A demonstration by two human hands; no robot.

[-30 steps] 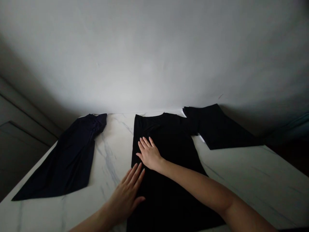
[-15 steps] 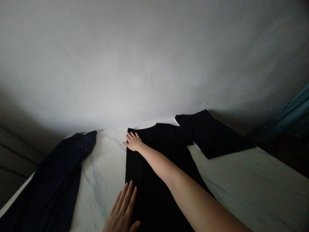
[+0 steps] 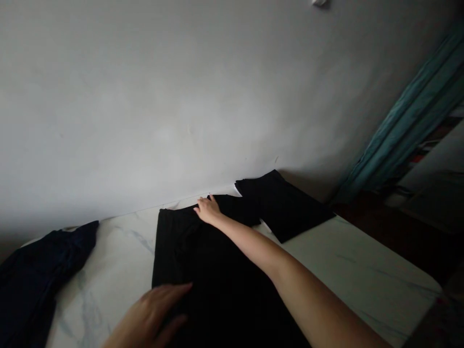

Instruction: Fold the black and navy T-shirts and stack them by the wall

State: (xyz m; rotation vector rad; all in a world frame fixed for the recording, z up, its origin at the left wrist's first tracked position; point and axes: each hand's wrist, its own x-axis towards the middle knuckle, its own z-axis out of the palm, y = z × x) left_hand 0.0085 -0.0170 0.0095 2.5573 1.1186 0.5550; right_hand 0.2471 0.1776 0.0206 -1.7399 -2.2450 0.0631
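Where the right hand (image 3: 208, 210) is: at the top edge of the black garment (image 3: 226, 275), mid-frame; whether it grips, I cannot tell.
Left hand (image 3: 145, 316): lower left of centre, thumb and fingers apart, over the garment's left side.
Black garment: lower centre, spread on the counter (image 3: 121, 261).
Navy garment (image 3: 27, 275): lower left.
Black cloth (image 3: 282, 208): right of centre, touching the black garment.

one head view looks forward and down from close above the counter (image 3: 123, 241), facing the wall (image 3: 145, 106), tilted sideways.
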